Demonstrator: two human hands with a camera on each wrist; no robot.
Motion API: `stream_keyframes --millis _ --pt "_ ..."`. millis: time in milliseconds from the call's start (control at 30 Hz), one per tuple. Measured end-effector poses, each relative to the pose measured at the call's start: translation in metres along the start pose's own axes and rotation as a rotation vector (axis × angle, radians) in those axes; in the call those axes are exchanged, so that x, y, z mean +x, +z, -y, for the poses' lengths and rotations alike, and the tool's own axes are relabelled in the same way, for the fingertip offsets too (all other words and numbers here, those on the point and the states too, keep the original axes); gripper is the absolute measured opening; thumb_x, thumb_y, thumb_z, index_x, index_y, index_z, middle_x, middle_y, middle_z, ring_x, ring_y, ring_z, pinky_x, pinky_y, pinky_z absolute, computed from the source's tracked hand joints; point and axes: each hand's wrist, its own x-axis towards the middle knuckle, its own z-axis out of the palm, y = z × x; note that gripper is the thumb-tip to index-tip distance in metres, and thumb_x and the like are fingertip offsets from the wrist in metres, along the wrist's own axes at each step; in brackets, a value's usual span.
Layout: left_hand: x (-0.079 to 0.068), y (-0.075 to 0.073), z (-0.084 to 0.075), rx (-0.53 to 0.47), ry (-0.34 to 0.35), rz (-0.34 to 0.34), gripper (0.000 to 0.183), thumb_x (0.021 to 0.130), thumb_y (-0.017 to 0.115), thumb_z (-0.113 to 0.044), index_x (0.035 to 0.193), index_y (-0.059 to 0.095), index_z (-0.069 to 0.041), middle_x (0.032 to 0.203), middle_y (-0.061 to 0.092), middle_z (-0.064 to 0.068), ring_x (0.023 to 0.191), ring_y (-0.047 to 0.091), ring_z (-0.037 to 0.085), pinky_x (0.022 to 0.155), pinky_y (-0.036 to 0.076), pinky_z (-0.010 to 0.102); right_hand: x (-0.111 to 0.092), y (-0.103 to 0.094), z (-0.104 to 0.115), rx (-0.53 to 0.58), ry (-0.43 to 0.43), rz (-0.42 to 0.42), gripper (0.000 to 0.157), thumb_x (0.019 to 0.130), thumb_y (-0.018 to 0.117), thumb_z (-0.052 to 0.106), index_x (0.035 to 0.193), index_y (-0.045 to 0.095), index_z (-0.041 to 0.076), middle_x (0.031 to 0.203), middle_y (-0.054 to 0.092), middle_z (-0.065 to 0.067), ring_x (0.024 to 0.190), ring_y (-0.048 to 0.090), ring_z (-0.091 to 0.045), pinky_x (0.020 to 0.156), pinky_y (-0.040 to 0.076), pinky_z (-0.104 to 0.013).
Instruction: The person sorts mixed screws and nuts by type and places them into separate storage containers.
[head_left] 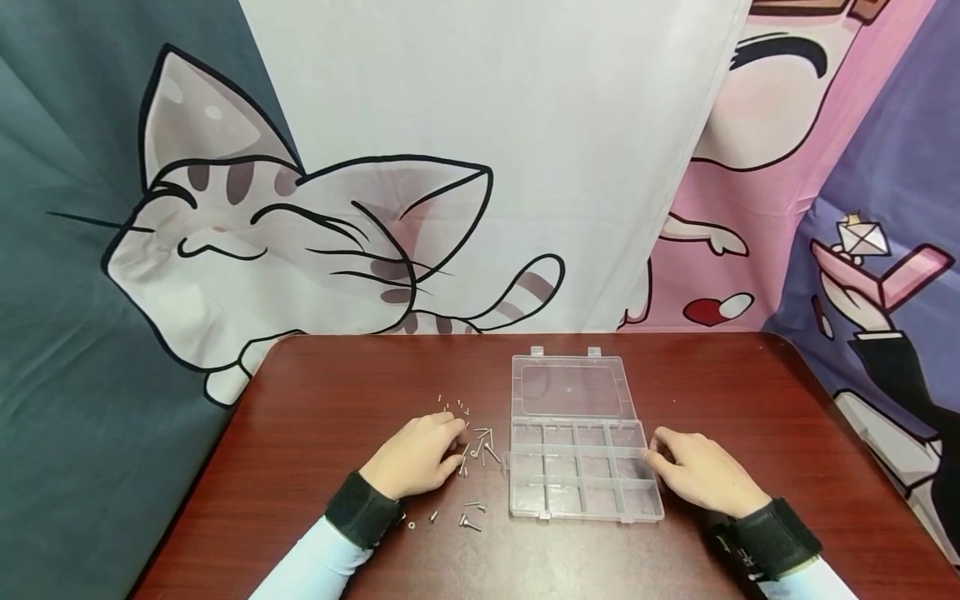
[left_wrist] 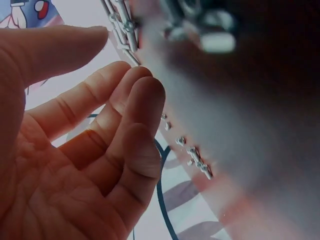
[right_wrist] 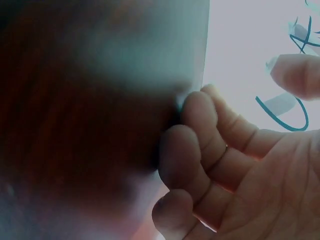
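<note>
In the head view my left hand [head_left: 414, 457] rests at the pile of metal screws [head_left: 492, 452], its fingertips right beside them. The left wrist view shows its thumb [left_wrist: 65, 50] and loosely bent fingers apart, with nothing between them. A clear plastic compartment box [head_left: 585, 518] lies with its lid [head_left: 570, 387] folded back; no screws show inside it. My right hand [head_left: 703, 472] is at the box's right side, fingertips near its edge. Its fingers [right_wrist: 180, 155] are softly curled, with the thumb held away; they hold nothing.
Tiny screws [head_left: 461, 405] lie beyond my left hand. Nearer me are a nut [head_left: 411, 526] and several loose screws [head_left: 469, 524] on the red-brown table [head_left: 345, 375]. A printed cloth [head_left: 525, 100] hangs behind the table's far edge.
</note>
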Motion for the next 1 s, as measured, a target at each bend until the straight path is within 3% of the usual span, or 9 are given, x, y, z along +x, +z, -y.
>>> stream_keyframes --millis 167,433,667,1000 --pt "0.002 0.001 -0.002 0.0 0.001 0.014 0.019 0.083 0.07 -0.027 0.096 0.062 -0.016 0.084 0.049 -0.008 0.074 0.05 0.009 0.071 0.048 0.029 0.0 0.002 0.001 0.022 -0.03 0.04 0.03 0.095 0.057 0.036 0.07 0.045 0.023 0.06 0.034 0.012 0.054 0.035 -0.004 0.055 0.03 -0.024" --pt "0.015 0.003 -0.008 0.022 0.114 -0.046 0.015 0.085 0.068 -0.019 0.099 0.063 -0.016 0.089 0.045 -0.007 0.079 0.046 0.009 0.073 0.045 0.027 0.001 0.008 -0.006 0.049 -0.123 -0.002 0.03 0.094 0.057 0.028 0.068 0.042 0.023 0.06 0.032 0.013 0.052 0.032 -0.004 0.051 0.027 -0.026" --pt "0.031 0.008 -0.014 0.1 0.238 -0.032 0.012 0.082 0.069 -0.018 0.09 0.06 -0.017 0.084 0.042 -0.006 0.076 0.046 0.012 0.072 0.044 0.029 0.0 0.003 0.001 0.039 -0.062 0.057 0.03 0.094 0.057 0.031 0.069 0.044 0.023 0.061 0.032 0.013 0.053 0.032 -0.003 0.054 0.028 -0.023" --pt "0.038 0.011 -0.015 0.112 0.256 0.032 0.007 0.085 0.07 -0.021 0.086 0.064 -0.023 0.082 0.047 -0.01 0.077 0.052 0.01 0.07 0.046 0.029 0.001 0.005 0.001 0.049 -0.068 0.062 0.03 0.095 0.056 0.029 0.069 0.043 0.022 0.061 0.032 0.013 0.053 0.032 -0.003 0.054 0.029 -0.023"
